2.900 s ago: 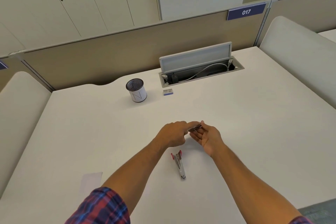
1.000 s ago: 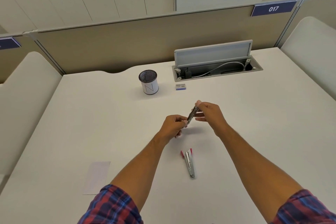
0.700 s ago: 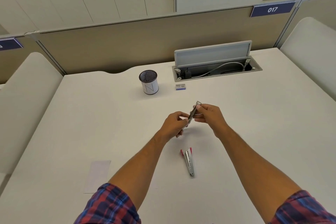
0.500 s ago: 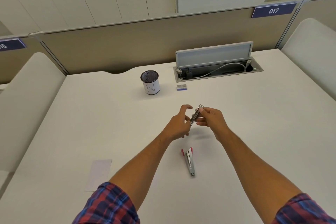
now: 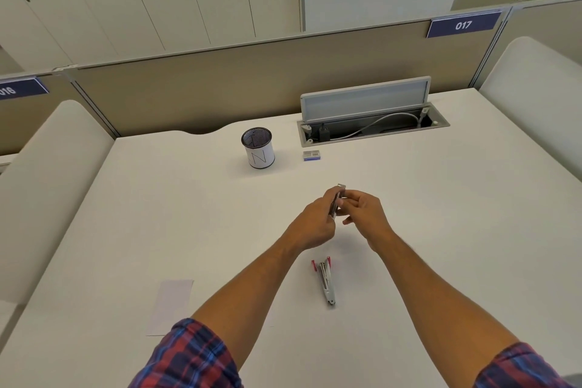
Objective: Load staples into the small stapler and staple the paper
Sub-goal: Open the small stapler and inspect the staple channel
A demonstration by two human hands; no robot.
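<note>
Metal stapler pinched upright above tabletop by left hand and right hand, likely for loading | second stapler lay nearer | paper waited left | staple box far

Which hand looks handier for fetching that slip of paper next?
Probably the left hand. The paper lies on the desk's near-left side, beside the left forearm. Both hands are on the small stapler, so the right hand could keep it.
</note>
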